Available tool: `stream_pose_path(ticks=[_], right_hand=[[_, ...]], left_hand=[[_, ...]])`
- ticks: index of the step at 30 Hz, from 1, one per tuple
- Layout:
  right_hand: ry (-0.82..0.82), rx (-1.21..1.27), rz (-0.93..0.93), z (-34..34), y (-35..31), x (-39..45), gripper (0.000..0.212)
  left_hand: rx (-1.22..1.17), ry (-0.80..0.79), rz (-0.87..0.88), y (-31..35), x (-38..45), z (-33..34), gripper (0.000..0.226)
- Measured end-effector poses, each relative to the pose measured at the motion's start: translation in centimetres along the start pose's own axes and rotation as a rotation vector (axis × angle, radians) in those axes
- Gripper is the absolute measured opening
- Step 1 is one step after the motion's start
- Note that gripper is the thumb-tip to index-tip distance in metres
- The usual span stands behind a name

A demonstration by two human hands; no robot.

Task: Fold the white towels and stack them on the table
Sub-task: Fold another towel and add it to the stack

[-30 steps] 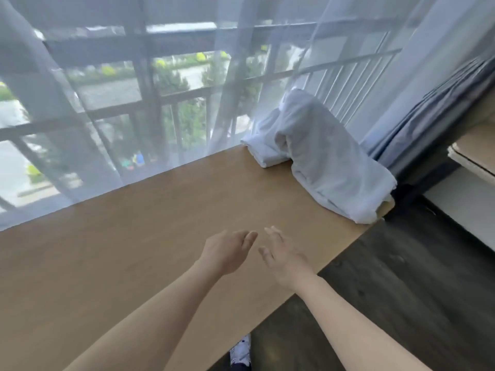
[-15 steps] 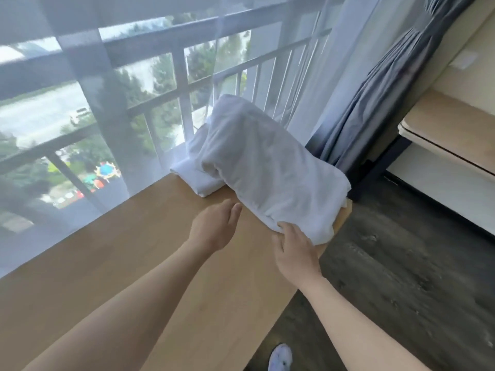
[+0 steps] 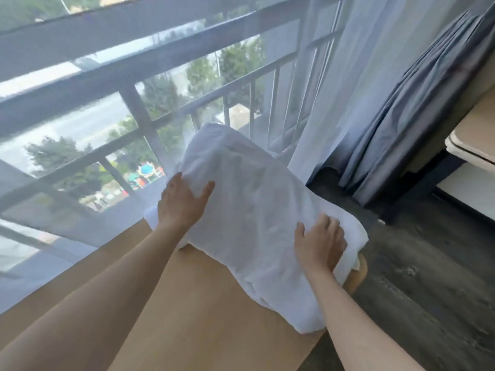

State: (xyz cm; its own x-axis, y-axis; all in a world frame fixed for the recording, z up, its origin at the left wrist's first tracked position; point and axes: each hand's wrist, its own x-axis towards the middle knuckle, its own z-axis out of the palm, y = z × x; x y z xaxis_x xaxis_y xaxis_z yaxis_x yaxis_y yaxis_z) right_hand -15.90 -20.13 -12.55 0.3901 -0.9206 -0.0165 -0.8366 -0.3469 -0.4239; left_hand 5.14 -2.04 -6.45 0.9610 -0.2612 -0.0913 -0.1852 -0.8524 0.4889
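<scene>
Towels: white heap (image 3: 249,210) at the worktop's (image 3: 203,311) far right corner, by the sheer curtain (image 3: 316,108).
Left hand (image 3: 182,202): spread flat against the heap's left side.
Right hand (image 3: 320,243): fingers loosely curved, resting on its right edge.

The left hand (image 3: 182,202) lay flat on the white towel pile (image 3: 249,210), its fingers (image 3: 172,184) straight and the thumb spread. The right hand (image 3: 320,243) pressed the pile's other side, fingers (image 3: 330,223) bent over the edge. Below both wrists was the wooden table (image 3: 209,317); beyond the fingertips hung a sheer curtain (image 3: 316,89).
</scene>
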Motion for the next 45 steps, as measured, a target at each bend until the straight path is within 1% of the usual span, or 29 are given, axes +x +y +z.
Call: stream_pose_path(ticks=[1, 2, 3, 6, 9, 11, 14, 19, 23, 27, 30, 32, 36, 40, 43, 45], right_hand=[[-0.006, -0.022, 0.061, 0.3, 0.5, 1.0, 0.052], [-0.005, -0.039, 0.094, 0.8, 0.9, 1.7, 0.053], [0.005, -0.052, 0.088, 1.4, 1.2, 2.1, 0.051], [0.053, -0.067, -0.033, 3.1, 1.9, 2.2, 0.049], [0.096, -0.079, -0.109, 4.0, 2.1, 2.8, 0.050], [0.104, -0.080, -0.147, 4.2, 1.9, 3.5, 0.038], [0.059, -0.062, -0.172, 4.3, 1.4, 3.8, 0.023], [0.094, 0.093, -0.148, 2.7, 0.7, 3.3, 0.019], [0.113, 0.259, -0.168, 0.1, -1.2, 2.3, 0.021], [0.132, 0.433, -0.266, -3.0, -4.3, -0.2, 0.024], [0.108, 0.490, -0.418, -4.8, -6.9, -3.1, 0.029], [0.095, 0.507, -0.554, -5.7, -8.5, -5.5, 0.035], [0.085, 0.520, -0.802, -6.2, -10.7, -12.1, 0.036], [0.046, 0.526, -0.991, -5.4, -12.2, -20.5, 0.034], [-0.030, 0.500, -1.059, -4.0, -12.8, -27.4, 0.033], [-0.096, 0.467, -1.097, -2.4, -12.9, -32.2, 0.033]], left_hand=[[0.025, -0.037, -0.081, 0.3, 0.9, 0.5, 0.099], [0.068, -0.038, -0.120, 0.4, 1.6, 1.1, 0.100], [0.110, -0.005, -0.127, 0.4, 2.0, 1.7, 0.097], [0.136, 0.129, -0.089, 0.0, 2.3, 3.0, 0.082], [0.100, 0.182, -0.041, -0.4, 2.2, 3.2, 0.065], [0.084, 0.192, -0.015, -0.4, 2.1, 3.1, 0.058], [0.045, 0.208, 0.002, -0.3, 1.7, 2.7, 0.052], [-0.043, 0.301, 0.056, 1.1, -0.2, 1.1, 0.048], [-0.178, 0.299, 0.115, 2.1, -2.9, -0.7, 0.045], [-0.330, 0.315, 0.075, 2.0, -6.2, -2.7, 0.043], [-0.444, 0.339, 0.034, 0.9, -8.9, -4.6, 0.035], [-0.493, 0.365, 0.016, -0.7, -11.0, -6.0, 0.036], [-0.516, 0.464, -0.053, -6.2, -16.1, -9.4, 0.052], [-0.567, 0.529, -0.158, -13.5, -22.9, -12.7, 0.045], [-0.456, 0.624, -0.247, -19.3, -28.4, -14.5, 0.050], [-0.353, 0.670, -0.306, -23.5, -32.3, -15.1, 0.060]])
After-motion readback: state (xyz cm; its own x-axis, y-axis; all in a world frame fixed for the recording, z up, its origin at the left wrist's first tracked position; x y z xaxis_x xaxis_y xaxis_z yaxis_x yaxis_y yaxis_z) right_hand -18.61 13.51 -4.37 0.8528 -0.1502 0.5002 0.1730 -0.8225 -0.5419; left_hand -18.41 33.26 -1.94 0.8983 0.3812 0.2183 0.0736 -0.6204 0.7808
